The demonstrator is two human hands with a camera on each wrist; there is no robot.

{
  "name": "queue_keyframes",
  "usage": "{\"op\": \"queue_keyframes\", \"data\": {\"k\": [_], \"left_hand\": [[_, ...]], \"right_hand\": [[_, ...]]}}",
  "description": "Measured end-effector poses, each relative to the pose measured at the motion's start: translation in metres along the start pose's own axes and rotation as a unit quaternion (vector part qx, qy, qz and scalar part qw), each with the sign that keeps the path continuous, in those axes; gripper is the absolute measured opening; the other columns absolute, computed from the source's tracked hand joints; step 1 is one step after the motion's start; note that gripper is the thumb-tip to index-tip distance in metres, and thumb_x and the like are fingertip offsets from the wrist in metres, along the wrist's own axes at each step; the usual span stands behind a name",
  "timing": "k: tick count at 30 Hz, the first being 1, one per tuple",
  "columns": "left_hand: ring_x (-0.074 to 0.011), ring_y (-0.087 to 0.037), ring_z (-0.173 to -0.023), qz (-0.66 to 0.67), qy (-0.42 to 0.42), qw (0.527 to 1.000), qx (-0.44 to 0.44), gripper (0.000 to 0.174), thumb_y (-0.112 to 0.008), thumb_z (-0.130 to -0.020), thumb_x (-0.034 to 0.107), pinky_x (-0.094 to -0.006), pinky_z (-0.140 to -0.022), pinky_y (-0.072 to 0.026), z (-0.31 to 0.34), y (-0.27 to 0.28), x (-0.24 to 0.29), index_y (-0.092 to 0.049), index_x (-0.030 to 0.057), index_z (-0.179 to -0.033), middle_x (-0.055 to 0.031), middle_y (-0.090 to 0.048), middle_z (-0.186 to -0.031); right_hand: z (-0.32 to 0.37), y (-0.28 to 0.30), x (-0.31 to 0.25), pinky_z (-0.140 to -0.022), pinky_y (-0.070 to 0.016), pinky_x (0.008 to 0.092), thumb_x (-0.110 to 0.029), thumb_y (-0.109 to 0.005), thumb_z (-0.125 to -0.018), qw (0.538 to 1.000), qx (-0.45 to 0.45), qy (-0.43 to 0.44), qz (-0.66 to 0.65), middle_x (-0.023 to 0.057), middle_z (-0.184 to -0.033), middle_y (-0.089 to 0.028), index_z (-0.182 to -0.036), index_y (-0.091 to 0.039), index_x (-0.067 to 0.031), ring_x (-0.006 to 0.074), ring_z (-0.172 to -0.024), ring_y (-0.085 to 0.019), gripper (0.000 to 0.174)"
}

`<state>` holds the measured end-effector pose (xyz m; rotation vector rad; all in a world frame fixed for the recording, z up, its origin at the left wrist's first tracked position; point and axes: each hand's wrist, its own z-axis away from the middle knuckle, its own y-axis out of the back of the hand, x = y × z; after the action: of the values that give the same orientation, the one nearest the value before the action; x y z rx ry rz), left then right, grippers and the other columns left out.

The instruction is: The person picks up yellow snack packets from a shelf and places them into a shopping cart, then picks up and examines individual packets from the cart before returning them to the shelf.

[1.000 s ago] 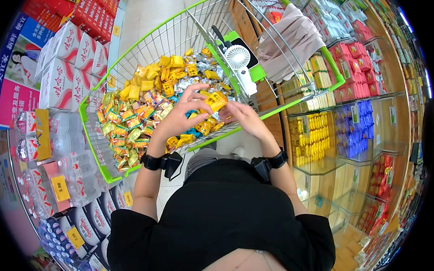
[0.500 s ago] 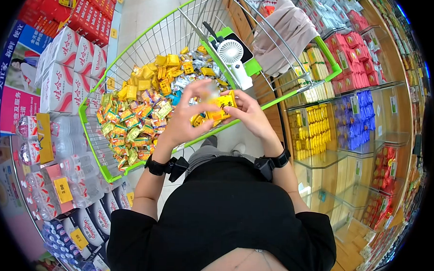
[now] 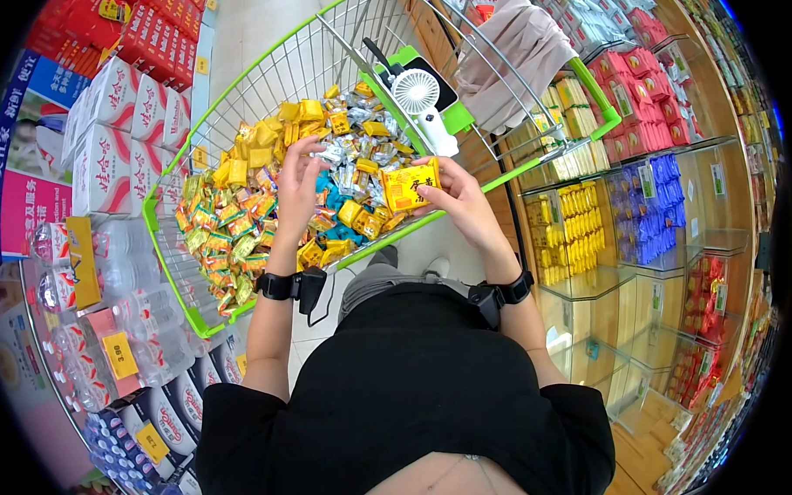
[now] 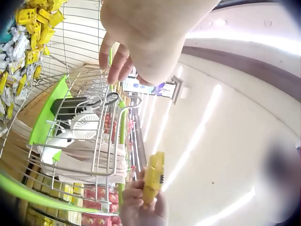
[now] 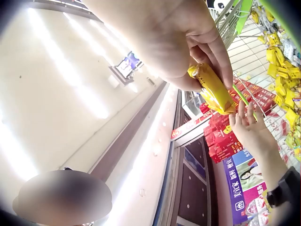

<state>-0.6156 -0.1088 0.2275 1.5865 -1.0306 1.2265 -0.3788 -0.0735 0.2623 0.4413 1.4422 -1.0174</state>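
My right hand (image 3: 460,206) pinches a yellow snack packet (image 3: 410,185) with dark printed characters, thumb on its printed face. The packet is above the cart's near green rim. In the right wrist view, the same packet (image 5: 212,89) lies between the thumb and curled fingers. To the left, my left hand (image 3: 298,196) hovers above the piled snacks with loosely bent fingers and nothing in them. The left wrist view shows its fingers (image 4: 120,63) apart from the packet (image 4: 154,178). Below both hands, the shopping cart (image 3: 149,217) holds heaps of yellow, silver, blue and orange wrapped snacks (image 3: 240,216).
A white handheld fan (image 3: 416,93) rests on the cart's child-seat panel, with a pale cloth (image 3: 512,59) over the handle end. Shelves of yellow packets (image 3: 580,228) and blue packets (image 3: 655,204) stand at the right. Bottled water (image 3: 153,322) and white cartons (image 3: 106,168) are stacked at left.
The left hand has come away from the yellow packet and moved left over the pile. The right hand alone now holds the packet, its printed face turned up.
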Motion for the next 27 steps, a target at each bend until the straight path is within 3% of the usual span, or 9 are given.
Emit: {"op": "queue_keyframes", "data": {"k": [7, 9, 14, 17, 19, 22, 25, 27], "left_hand": [[-0.0154, -0.057, -0.073, -0.116, 0.1, 0.988, -0.007, 0.024, -0.047, -0.081, 0.011, -0.0271, -0.064, -0.044, -0.018, 0.025, -0.071, -0.05, 0.0025, -0.103, -0.0091, -0.056, -0.09], [-0.0113, -0.054, -0.069, -0.123, 0.159, 0.978, -0.061, 0.024, -0.047, -0.08, 0.013, -0.0214, -0.054, -0.0408, -0.026, 0.036, -0.103, -0.051, 0.0027, -0.101, -0.0056, -0.056, -0.084], [-0.0135, -0.055, -0.069, -0.148, 0.27, 0.95, -0.058, 0.027, -0.041, -0.081, 0.013, -0.0244, -0.056, -0.0431, -0.044, 0.059, -0.157, -0.048, 0.0041, -0.106, -0.0085, -0.056, -0.086], [-0.0167, -0.058, -0.063, -0.175, 0.252, 0.952, -0.009, 0.026, -0.045, -0.076, 0.015, -0.0266, -0.051, -0.0419, -0.05, 0.064, -0.177, -0.052, 0.0027, -0.099, -0.0087, -0.056, -0.074], [-0.0178, -0.057, -0.063, -0.18, 0.265, 0.947, -0.019, 0.026, -0.046, -0.077, 0.016, -0.0294, -0.054, -0.0429, -0.057, 0.073, -0.203, -0.052, 0.0023, -0.099, -0.0088, -0.056, -0.073], [-0.0228, -0.058, -0.066, -0.206, 0.256, 0.944, -0.016, 0.028, -0.048, -0.076, 0.019, -0.0332, -0.058, -0.0435, -0.065, 0.079, -0.233, -0.052, 0.0023, -0.099, -0.0123, -0.058, -0.076], [-0.0296, -0.058, -0.072, -0.319, 0.195, 0.926, -0.046, 0.031, -0.051, -0.074, 0.022, -0.0371, -0.063, -0.0438, -0.074, 0.082, -0.249, -0.053, 0.0043, -0.1, -0.0166, -0.059, -0.083], [-0.0335, -0.055, -0.085, -0.365, 0.212, 0.905, -0.054, 0.034, -0.051, -0.073, 0.025, -0.0388, -0.073, -0.0426, -0.075, 0.081, -0.255, -0.054, 0.008, -0.102, -0.0214, -0.057, -0.094]], "right_hand": [[-0.004, -0.001, 0.001, -0.066, -0.0495, 0.0237, -0.006, -0.052, -0.081, 1.0, 0.018, -0.009, 0.009, 0.0084, -0.096, -0.055, -0.113, -0.042, -0.0022, 0.0123, -0.082, -0.055, 0.034], [-0.007, -0.001, 0.002, -0.066, -0.0495, 0.0238, -0.006, -0.052, -0.081, 1.0, 0.019, -0.006, 0.01, 0.0086, -0.097, -0.055, -0.113, -0.042, -0.0022, 0.0124, -0.083, -0.055, 0.034], [-0.013, -0.002, 0.001, -0.066, -0.0491, 0.0232, -0.006, -0.051, -0.082, 0.999, 0.025, -0.002, 0.025, 0.0082, -0.096, -0.055, -0.112, -0.042, -0.0025, 0.0117, -0.083, -0.055, 0.032], [-0.017, -0.004, 0.0, -0.066, -0.0492, 0.0234, -0.006, -0.051, -0.082, 0.999, 0.037, -0.004, 0.029, 0.0083, -0.097, -0.055, -0.112, -0.041, -0.0024, 0.0118, -0.084, -0.055, 0.032], [-0.019, -0.004, 0.001, -0.066, -0.0492, 0.0235, -0.006, -0.051, -0.082, 0.999, 0.039, -0.007, 0.028, 0.0084, -0.097, -0.055, -0.112, -0.041, -0.0024, 0.0118, -0.084, -0.055, 0.032], [-0.023, -0.006, 0.002, -0.067, -0.0491, 0.0236, -0.006, -0.051, -0.082, 0.999, 0.044, -0.009, 0.029, 0.0086, -0.097, -0.055, -0.112, -0.041, -0.0024, 0.0117, -0.084, -0.055, 0.032], [-0.026, -0.007, 0.004, -0.067, -0.0491, 0.0238, -0.006, -0.051, -0.082, 0.998, 0.051, -0.013, 0.03, 0.0087, -0.097, -0.055, -0.112, -0.041, -0.0024, 0.0116, -0.083, -0.055, 0.032], [-0.027, -0.008, 0.005, -0.067, -0.0491, 0.0239, -0.006, -0.051, -0.082, 0.998, 0.055, -0.017, 0.03, 0.0087, -0.097, -0.055, -0.112, -0.041, -0.0024, 0.0116, -0.083, -0.055, 0.032]]}}
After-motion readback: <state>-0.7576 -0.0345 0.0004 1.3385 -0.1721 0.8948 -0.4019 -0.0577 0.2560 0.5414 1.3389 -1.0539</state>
